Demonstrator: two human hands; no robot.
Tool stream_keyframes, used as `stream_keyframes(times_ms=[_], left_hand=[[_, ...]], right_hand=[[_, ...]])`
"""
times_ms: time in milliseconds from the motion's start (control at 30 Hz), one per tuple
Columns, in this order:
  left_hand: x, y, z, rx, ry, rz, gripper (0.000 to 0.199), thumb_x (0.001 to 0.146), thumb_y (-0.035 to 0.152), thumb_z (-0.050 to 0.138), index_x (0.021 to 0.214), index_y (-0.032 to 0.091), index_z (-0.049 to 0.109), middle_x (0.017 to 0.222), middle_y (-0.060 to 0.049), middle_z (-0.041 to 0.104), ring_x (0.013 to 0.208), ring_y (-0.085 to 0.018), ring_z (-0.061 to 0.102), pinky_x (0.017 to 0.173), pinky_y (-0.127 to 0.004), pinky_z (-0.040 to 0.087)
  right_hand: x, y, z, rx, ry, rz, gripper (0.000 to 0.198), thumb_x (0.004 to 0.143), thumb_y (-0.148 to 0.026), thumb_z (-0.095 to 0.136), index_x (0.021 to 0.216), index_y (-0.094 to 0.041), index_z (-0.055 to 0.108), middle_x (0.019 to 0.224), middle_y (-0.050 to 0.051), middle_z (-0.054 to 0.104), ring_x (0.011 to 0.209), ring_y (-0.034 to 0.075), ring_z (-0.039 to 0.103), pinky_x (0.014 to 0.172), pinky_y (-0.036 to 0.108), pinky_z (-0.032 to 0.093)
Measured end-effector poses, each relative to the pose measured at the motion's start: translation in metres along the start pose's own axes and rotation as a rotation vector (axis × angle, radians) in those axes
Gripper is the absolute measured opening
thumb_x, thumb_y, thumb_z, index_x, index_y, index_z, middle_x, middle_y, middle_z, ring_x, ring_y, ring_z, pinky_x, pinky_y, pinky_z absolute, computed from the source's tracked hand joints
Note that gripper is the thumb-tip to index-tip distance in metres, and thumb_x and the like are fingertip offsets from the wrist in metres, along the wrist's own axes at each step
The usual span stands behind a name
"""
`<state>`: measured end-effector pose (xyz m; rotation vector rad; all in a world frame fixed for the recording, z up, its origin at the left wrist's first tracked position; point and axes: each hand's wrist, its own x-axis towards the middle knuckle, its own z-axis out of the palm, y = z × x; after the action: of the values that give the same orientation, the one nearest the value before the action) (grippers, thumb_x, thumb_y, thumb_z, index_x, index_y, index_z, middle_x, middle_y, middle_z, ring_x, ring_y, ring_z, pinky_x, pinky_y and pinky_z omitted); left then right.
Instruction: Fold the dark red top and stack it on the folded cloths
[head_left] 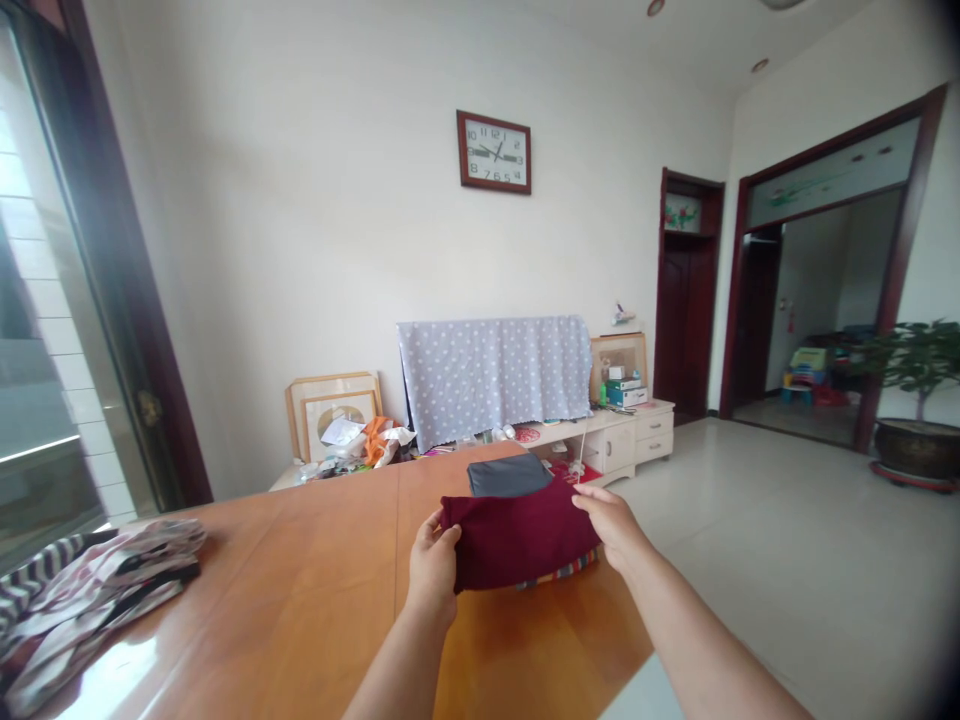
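A folded maroon cloth garment is stretched between my two hands above the wooden table. My left hand pinches its left edge, thumb on the near side. At the upper right corner, my right hand grips it between thumb and fingers. Below the maroon garment a striped multicoloured cloth peeks out, mostly hidden. Just behind lies a dark grey folded cloth on the table.
The wooden table spans the foreground. A crumpled heap of striped and pink clothes lies at its left end. Beyond stands a low white cabinet, with a polka-dot cover over something on it. A potted plant stands far right.
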<state>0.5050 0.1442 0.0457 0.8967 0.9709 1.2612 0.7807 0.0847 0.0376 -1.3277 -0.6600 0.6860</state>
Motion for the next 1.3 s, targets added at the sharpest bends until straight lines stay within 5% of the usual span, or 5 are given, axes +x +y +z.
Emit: stream_keyframes(times_ms=[267,567,733,1033,1300], left_hand=[[-0.027,0.017,-0.097,0.029,0.09,0.017,0.045,0.079,0.017,0.068,0.123,0.02,0.061,0.092,-0.006,0.075,0.071,-0.015,0.071,0.067,-0.026,0.055],[-0.049,0.059,-0.2,0.094,0.237,0.117,0.039,0.082,0.015,0.067,0.12,0.021,0.062,0.09,-0.005,0.075,0.073,-0.014,0.071,0.068,-0.023,0.055],[-0.041,0.076,-0.229,0.161,0.303,0.234,0.04,0.08,0.011,0.066,0.119,0.02,0.06,0.091,-0.005,0.074,0.073,-0.015,0.071,0.071,-0.025,0.055],[-0.014,0.069,-0.279,0.672,0.436,0.256,0.044,0.063,0.015,0.074,0.105,0.015,0.066,0.115,-0.015,0.067,0.119,-0.034,0.058,0.1,-0.039,0.042],[-0.001,0.071,-0.262,1.518,0.178,0.294,0.073,0.072,0.02,0.056,0.143,0.025,0.043,0.144,-0.009,0.051,0.139,-0.031,0.034,0.111,-0.046,0.024]], right_hand=[[-0.067,0.014,0.041,-0.051,-0.222,0.095,0.046,0.064,-0.024,0.071,0.11,-0.02,0.072,0.114,0.01,0.074,0.11,0.027,0.067,0.092,0.035,0.051],[-0.132,0.016,0.137,-0.085,-0.409,0.052,0.038,0.064,-0.023,0.068,0.102,-0.02,0.074,0.107,0.009,0.075,0.108,0.028,0.067,0.089,0.034,0.052],[-0.145,0.02,0.184,-0.124,-0.45,0.002,0.04,0.069,-0.025,0.061,0.106,-0.02,0.071,0.105,0.007,0.076,0.103,0.025,0.068,0.084,0.03,0.051],[-0.136,0.048,0.214,-0.459,-0.422,-0.044,0.013,0.067,-0.032,0.068,0.058,-0.023,0.063,0.053,-0.001,0.063,0.069,0.023,0.064,0.061,0.028,0.042],[-0.118,0.06,0.226,-0.661,-0.366,-0.165,0.006,0.068,-0.028,0.065,0.066,-0.023,0.068,0.07,0.002,0.07,0.078,0.02,0.064,0.066,0.026,0.039]])
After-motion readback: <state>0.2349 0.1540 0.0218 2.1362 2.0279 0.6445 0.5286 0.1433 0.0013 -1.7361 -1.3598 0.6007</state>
